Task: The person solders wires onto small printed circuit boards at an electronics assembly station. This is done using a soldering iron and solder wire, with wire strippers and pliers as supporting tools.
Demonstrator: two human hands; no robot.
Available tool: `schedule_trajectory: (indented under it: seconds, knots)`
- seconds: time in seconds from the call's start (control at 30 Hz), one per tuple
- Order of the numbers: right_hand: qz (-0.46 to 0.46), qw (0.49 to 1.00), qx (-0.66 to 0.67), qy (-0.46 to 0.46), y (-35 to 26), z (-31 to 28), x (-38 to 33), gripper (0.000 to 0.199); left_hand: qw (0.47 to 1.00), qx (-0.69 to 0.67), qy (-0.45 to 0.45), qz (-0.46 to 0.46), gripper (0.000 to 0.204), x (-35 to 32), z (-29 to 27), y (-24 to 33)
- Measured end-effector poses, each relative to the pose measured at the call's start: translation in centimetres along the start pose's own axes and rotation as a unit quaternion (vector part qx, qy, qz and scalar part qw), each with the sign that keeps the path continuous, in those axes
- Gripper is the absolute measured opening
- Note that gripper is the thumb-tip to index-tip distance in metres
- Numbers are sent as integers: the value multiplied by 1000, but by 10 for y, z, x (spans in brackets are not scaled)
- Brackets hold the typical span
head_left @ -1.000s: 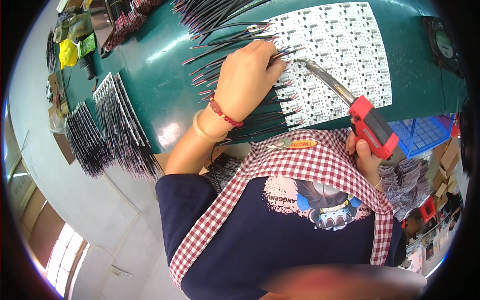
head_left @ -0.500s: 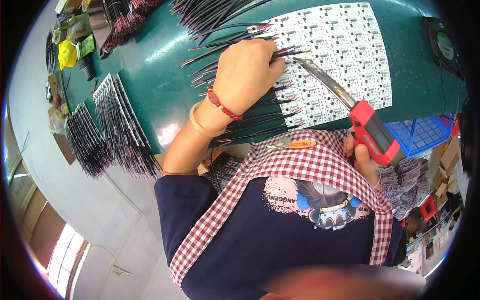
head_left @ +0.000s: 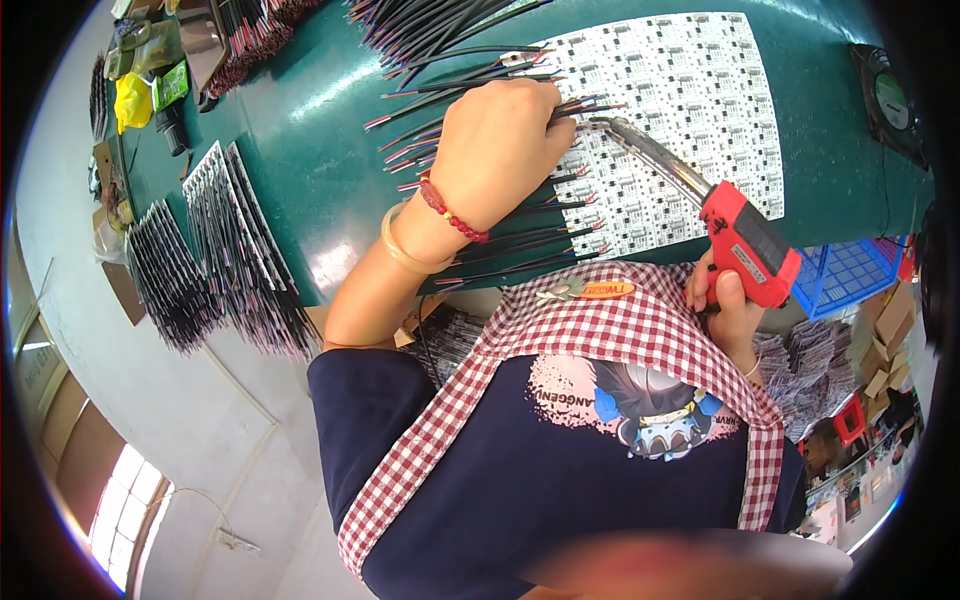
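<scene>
Had a thin black-sheathed wire point(head_left: 600, 107) at the thumb-side edge of the bare left hand point(head_left: 500, 150), pointing right across a white rectangular circuit-board sheet point(head_left: 690, 130) dotted with small black parts. Pinched that wire between thumb and curled forefinger, with hardly any gap; could not tell the exact fingertip contact, hidden beneath the back of the hand. Gripped a red-and-black plastic pistol-handled soldering tool point(head_left: 757, 245) in the bare right hand point(head_left: 735, 310), fingers wrapped around the handle, thumb against its side. Aimed the tool's long metal shaft point(head_left: 655, 155) leftward, tip just beside the left thumb and over the sheet. Worked at a glossy green tabletop point(head_left: 300, 190), with more black wires point(head_left: 540, 240) in a row along the sheet's left edge. Wore a red bead bracelet point(head_left: 452, 215) and a pale yellow bangle point(head_left: 405, 252) on the left wrist.
</scene>
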State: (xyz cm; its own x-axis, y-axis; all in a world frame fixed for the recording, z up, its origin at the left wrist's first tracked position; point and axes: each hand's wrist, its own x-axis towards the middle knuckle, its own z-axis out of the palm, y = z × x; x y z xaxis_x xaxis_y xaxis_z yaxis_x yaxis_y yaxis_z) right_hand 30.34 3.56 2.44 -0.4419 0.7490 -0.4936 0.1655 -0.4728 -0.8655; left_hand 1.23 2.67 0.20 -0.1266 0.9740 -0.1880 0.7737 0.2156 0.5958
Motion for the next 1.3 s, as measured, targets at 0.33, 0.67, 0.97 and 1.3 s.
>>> schedule_trajectory:
  seconds: [0.33,0.67,0.97,1.3]
  knots:
    - [13,991,-122,-53,14,-16,-10,34,1000,17,-4,3,21,1,0,0]
    - [-121,937,-318,-82,4,-17,-2,32,1000,17,-15,-4,22,2,-1,2]
    - [-81,956,-272,-70,9,-24,-8,36,1000,28,-10,6,22,2,0,1]
    - [-183,911,-361,-76,2,-18,2,35,999,37,-11,11,22,4,0,1]
